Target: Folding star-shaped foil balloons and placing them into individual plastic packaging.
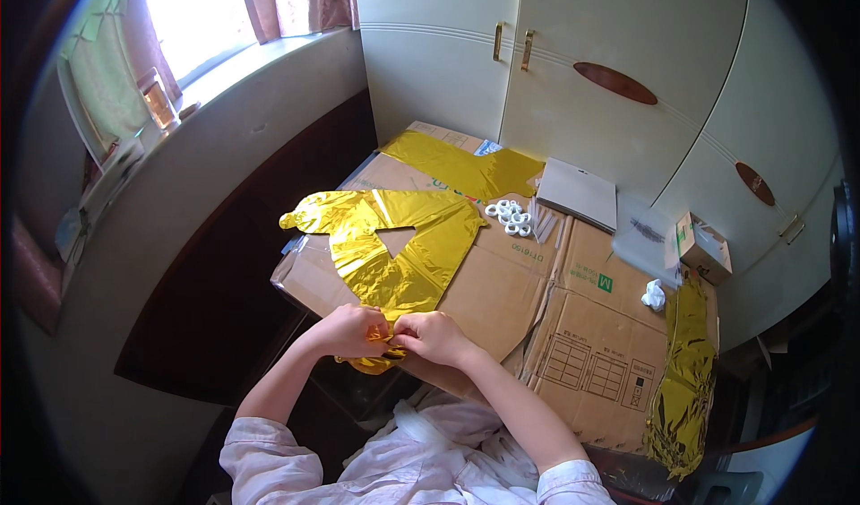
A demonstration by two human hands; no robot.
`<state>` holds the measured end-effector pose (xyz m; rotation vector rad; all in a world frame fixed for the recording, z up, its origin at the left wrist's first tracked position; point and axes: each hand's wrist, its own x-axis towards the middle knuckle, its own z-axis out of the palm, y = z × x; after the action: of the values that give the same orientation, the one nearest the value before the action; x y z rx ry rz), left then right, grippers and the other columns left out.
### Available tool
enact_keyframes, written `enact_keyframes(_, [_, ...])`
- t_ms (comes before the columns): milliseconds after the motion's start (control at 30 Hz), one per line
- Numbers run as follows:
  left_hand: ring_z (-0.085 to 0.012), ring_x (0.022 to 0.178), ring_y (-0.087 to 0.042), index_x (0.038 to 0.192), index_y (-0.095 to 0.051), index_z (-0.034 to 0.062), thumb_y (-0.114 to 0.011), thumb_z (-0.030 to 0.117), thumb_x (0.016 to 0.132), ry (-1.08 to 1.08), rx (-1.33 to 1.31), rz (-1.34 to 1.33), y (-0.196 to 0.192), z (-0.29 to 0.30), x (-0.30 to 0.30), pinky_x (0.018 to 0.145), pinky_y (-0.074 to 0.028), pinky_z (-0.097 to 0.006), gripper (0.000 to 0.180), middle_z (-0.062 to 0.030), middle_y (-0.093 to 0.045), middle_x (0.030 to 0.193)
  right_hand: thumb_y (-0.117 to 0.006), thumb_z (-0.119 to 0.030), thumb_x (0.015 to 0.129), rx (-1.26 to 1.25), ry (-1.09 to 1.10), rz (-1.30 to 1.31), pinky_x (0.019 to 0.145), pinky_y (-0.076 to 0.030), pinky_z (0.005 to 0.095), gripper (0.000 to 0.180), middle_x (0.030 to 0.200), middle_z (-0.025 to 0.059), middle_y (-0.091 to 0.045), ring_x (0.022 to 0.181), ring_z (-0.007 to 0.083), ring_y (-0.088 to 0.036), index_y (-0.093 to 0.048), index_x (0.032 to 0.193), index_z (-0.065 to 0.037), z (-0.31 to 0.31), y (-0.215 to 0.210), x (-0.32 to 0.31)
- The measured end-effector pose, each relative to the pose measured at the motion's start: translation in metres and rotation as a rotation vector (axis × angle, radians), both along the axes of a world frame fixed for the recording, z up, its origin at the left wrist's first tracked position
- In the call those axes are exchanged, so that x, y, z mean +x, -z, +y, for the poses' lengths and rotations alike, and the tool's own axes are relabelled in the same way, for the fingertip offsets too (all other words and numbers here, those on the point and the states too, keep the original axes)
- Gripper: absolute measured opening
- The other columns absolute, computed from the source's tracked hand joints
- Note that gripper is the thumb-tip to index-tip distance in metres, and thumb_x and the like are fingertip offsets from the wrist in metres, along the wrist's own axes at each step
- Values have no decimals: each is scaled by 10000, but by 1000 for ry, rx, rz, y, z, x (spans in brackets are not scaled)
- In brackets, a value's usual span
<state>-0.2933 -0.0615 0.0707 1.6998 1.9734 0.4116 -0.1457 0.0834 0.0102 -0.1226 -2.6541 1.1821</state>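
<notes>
pinching gold foil balloon (394, 250) tail between fingers (383, 335) of both hands.

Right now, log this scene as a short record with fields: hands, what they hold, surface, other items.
left hand: pinching the near end of the gold foil balloon
right hand: pinching the same end, touching the left hand
balloon: flat, uninflated, with a triangular hole, lying on the cardboard
surface: flattened cardboard boxes
other foil: one gold piece at the far edge, one crumpled at the right edge
small items: white rings, small open box
backdrop: cream cabinets
</notes>
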Motion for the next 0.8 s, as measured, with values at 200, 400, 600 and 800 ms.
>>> enact_keyframes(200, [-342, 779, -656, 831, -658, 56, -654, 211, 729, -116, 18, 254, 11, 8, 25, 710, -528, -428, 186, -160, -667, 797, -630, -257, 838, 171, 40, 212, 683, -525, 400, 157, 814, 82, -665, 768, 266, -660, -630, 882, -107, -9, 8, 3])
enact_keyframes(400, [-362, 736, -650, 814, -621, 45, -624, 206, 770, -295, 74, 218, 20, 7, 25, 684, -522, -439, 167, -172, -650, 730, -605, -161, 808, 578, 11, 342, 746, -490, 340, 71, 808, 48, -589, 805, 222, -603, -612, 839, -97, -24, -3, 19])
enact_keyframes(600, [-364, 723, -653, 821, -607, 28, -615, 193, 796, -310, 144, 134, 14, 5, 21, 667, -524, -439, 167, -186, -655, 743, -618, -160, 812, 481, 27, 421, 808, -489, 377, 148, 909, 55, -614, 868, 244, -599, -650, 928, -73, -27, 27, 18])
enact_keyframes(800, [-355, 703, -659, 839, -649, 27, -643, 174, 814, -420, 259, -2, 5, -4, 25, 649, -527, -412, 150, -179, -660, 733, -660, -191, 789, 512, 123, 236, 852, -485, 379, 179, 947, 72, -609, 952, 253, -576, -665, 922, -71, -16, 27, 10])
